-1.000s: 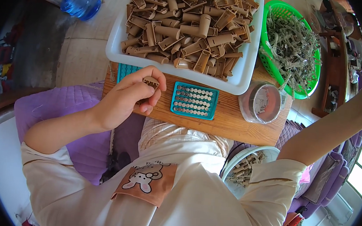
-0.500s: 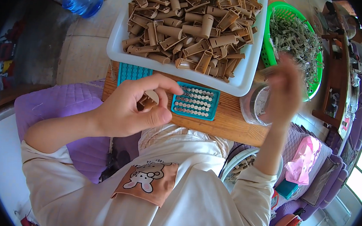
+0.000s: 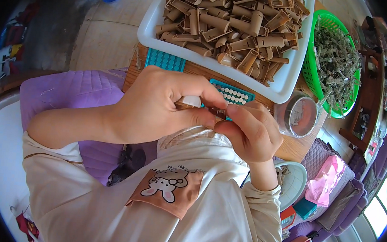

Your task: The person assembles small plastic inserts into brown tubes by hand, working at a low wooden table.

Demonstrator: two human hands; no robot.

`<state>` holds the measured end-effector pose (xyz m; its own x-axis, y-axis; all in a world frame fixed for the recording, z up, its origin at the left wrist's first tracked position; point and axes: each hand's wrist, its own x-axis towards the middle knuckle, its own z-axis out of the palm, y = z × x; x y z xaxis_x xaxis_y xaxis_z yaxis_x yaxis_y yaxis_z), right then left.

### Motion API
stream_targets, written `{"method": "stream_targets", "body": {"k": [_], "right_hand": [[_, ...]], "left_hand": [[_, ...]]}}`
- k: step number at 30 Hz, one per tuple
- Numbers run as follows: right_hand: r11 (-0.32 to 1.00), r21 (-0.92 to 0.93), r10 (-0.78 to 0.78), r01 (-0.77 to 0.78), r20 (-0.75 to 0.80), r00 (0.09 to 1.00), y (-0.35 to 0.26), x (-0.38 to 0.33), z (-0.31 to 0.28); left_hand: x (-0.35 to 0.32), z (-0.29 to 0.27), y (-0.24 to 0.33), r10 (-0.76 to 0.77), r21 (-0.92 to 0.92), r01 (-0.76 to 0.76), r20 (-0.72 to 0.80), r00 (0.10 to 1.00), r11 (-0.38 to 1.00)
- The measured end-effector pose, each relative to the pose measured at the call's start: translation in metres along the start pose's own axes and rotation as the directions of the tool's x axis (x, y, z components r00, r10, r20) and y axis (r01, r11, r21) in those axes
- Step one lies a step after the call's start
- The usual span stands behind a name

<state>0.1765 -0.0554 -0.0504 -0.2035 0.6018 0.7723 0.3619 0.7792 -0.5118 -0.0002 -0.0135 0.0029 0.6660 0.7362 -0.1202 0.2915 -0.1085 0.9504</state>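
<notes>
My left hand [image 3: 158,102] is closed around a brown plastic casing [image 3: 188,101], whose pale rounded end shows between the thumb and index finger. My right hand [image 3: 254,130] meets it in front of my lap, fingers pinched at the casing's other end. Whatever the right fingertips grip is too small and too covered to name. Just beyond the fingers lies a small teal tray [image 3: 251,96] with rows of little white round pieces, partly hidden by both hands. A second teal tray [image 3: 166,59] with round hollows sits behind my left hand.
A white tub [image 3: 208,55] heaped with brown casings [image 3: 237,24] fills the table's far side. Right of it stand a green basket [image 3: 311,62] of thin greyish parts and a see-through jar [image 3: 302,116]. A pale bucket [image 3: 294,183] is below the wooden table's [image 3: 293,149] right edge.
My right hand has come from beside the jar and green basket, leftward and nearer, to the casing in my left hand. The left hand has shifted slightly right. The view has moved too.
</notes>
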Motion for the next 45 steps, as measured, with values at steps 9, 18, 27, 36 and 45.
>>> {"method": "stream_targets", "body": {"k": [9, 18, 27, 36, 45], "right_hand": [[0.985, 0.009, 0.171, -0.172, 0.041, 0.984, -0.010, 0.002, -0.005], [0.952, 0.072, 0.293, -0.297, 0.064, 0.954, -0.016, 0.006, -0.009], [0.858, 0.257, 0.491, -0.445, -0.157, 0.857, -0.029, 0.003, 0.005], [0.921, 0.162, 0.388, -0.354, -0.294, 0.874, -0.034, 0.013, 0.026], [0.929, 0.234, 0.356, -0.287, -0.351, 0.866, -0.033, 0.006, 0.033]], "left_hand": [[0.000, 0.001, -0.003, -0.029, -0.067, 0.028, -0.009, 1.000, 0.997], [-0.001, 0.003, -0.006, 0.012, -0.082, -0.012, -0.003, 1.000, 0.997], [0.001, -0.001, -0.016, -0.112, -0.705, 0.189, 0.155, 0.982, 0.684], [-0.003, 0.005, -0.009, 0.103, -0.434, -0.083, 0.023, 0.994, 0.897], [-0.006, 0.008, -0.006, 0.060, -0.589, -0.030, 0.031, 0.998, 0.807]]}}
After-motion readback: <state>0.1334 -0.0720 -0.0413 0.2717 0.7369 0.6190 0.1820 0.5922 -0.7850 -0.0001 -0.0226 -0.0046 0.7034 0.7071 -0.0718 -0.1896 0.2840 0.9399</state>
